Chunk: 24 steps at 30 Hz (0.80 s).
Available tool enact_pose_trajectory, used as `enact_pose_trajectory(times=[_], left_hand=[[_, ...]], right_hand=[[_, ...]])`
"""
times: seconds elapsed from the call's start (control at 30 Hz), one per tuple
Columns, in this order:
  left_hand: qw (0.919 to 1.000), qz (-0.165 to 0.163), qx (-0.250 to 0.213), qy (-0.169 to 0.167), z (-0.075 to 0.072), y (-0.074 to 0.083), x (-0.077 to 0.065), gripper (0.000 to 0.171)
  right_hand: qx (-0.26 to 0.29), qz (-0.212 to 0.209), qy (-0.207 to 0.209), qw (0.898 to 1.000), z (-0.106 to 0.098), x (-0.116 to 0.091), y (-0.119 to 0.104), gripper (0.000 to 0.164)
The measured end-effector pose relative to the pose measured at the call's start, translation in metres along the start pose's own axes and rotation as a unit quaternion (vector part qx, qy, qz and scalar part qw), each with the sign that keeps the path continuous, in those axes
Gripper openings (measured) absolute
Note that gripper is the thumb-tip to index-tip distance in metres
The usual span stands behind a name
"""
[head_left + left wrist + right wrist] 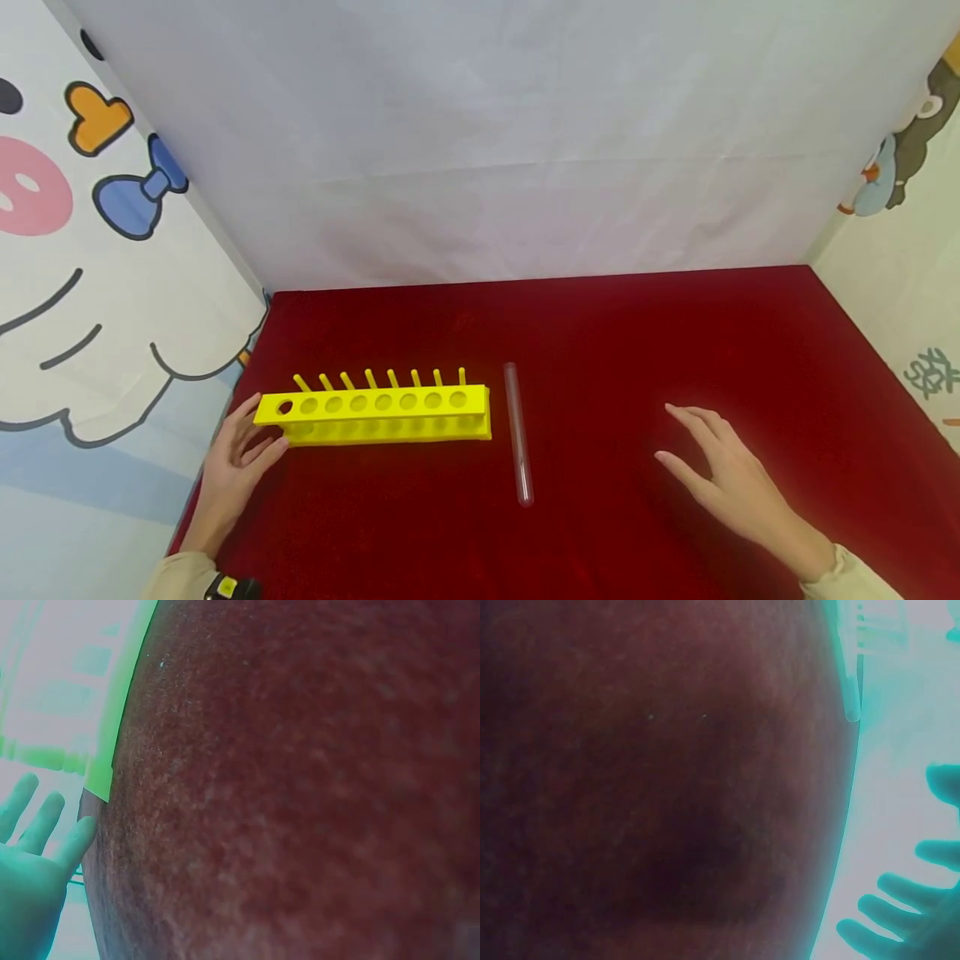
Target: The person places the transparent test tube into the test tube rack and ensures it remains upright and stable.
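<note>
A yellow test tube rack (375, 414) with a row of round holes and upright pegs behind stands at the left of the red table. My left hand (238, 452) is at the rack's left end, its index fingertip by the upper corner and its thumb near the lower front edge. In the left wrist view its fingers (46, 819) look extended beside the rack's end. Just right of the rack lies a clear glass test tube (518, 437), its rounded end toward me. Over the table's right side, my right hand (723, 475) is apart from the tube, fingers spread and holding nothing.
The red cloth (600, 333) covers the table up to a pale back curtain (525, 167). Cartoon-printed panels (97, 333) flank it on the left and right. A dark band with a yellow face (227, 586) is on the left wrist.
</note>
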<state>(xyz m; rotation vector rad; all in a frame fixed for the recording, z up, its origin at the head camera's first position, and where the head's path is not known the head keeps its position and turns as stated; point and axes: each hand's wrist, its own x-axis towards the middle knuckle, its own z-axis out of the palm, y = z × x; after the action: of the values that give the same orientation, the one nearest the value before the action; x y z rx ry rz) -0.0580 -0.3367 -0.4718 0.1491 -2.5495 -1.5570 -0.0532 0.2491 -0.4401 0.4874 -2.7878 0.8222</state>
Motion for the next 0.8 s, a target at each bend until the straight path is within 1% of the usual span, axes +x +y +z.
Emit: enact_pose_trajectory(times=[0.23,0.33,0.43,0.5,0.67,0.8], left_hand=[[0.9996,0.013,-0.026,0.0,0.005,-0.001,0.009,0.067],[0.9996,0.017,-0.018,0.013,0.008,-0.002,0.01,0.064],[0.9994,0.013,-0.009,0.03,0.01,-0.004,0.01,0.061],[0.9993,0.01,-0.009,0.035,0.01,-0.005,0.01,0.059],[0.9991,0.008,-0.025,0.033,0.01,-0.007,0.012,0.057],[0.9991,0.004,-0.026,0.034,0.011,-0.008,0.013,0.055]], right_hand=[[0.005,-0.009,0.001,1.0,0.004,0.007,-0.004,0.057],[0.011,-0.012,-0.001,1.0,0.009,0.011,-0.005,0.056],[0.019,-0.016,-0.004,1.0,0.013,0.015,-0.007,0.056],[0.023,-0.018,-0.004,1.0,0.016,0.018,-0.008,0.056],[0.039,-0.02,-0.004,0.999,0.02,0.024,-0.012,0.056],[0.051,-0.023,0.003,0.998,0.025,0.027,-0.014,0.055]])
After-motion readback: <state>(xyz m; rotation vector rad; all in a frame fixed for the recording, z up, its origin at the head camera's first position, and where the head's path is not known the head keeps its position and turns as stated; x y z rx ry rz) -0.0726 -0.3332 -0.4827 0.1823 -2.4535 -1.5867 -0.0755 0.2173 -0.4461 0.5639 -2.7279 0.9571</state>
